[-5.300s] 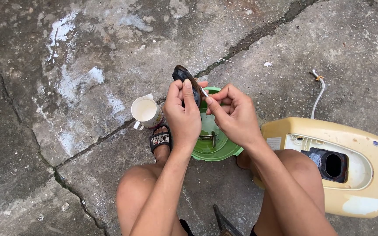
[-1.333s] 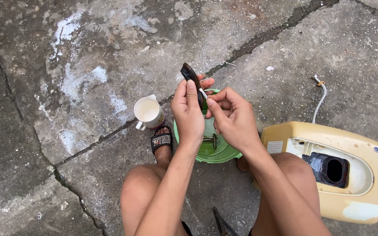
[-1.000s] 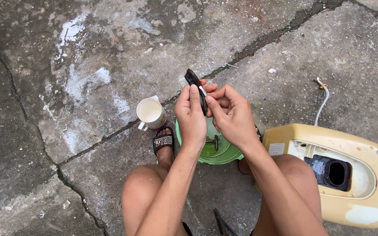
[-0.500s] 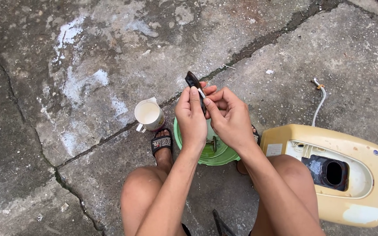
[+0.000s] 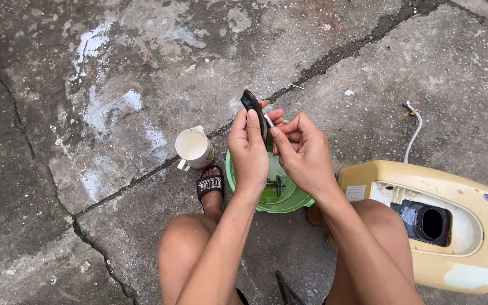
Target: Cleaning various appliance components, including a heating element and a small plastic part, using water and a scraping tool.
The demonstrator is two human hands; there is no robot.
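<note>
My left hand (image 5: 248, 148) grips a thin dark curved plate (image 5: 253, 107) and holds it upright above a green bowl (image 5: 243, 186). My right hand (image 5: 302, 151) is closed beside it, its fingertips pinching a small pale piece (image 5: 268, 120) against the plate's right edge. The two hands touch. In the bowl lies a small metal part with a stem (image 5: 275, 184). A white jug (image 5: 194, 148) stands just left of the bowl, beside my sandalled foot (image 5: 210, 185).
A cream plastic housing (image 5: 458, 226) with a dark round opening lies on the ground at the right, and a white hose (image 5: 413, 133) with a metal end runs up from it. Cracks cross the concrete ground. A dark tool (image 5: 287, 289) lies between my legs.
The hands have kept the same hold on the dark plate over the bowl. Only small shifts of the view and hands show.
</note>
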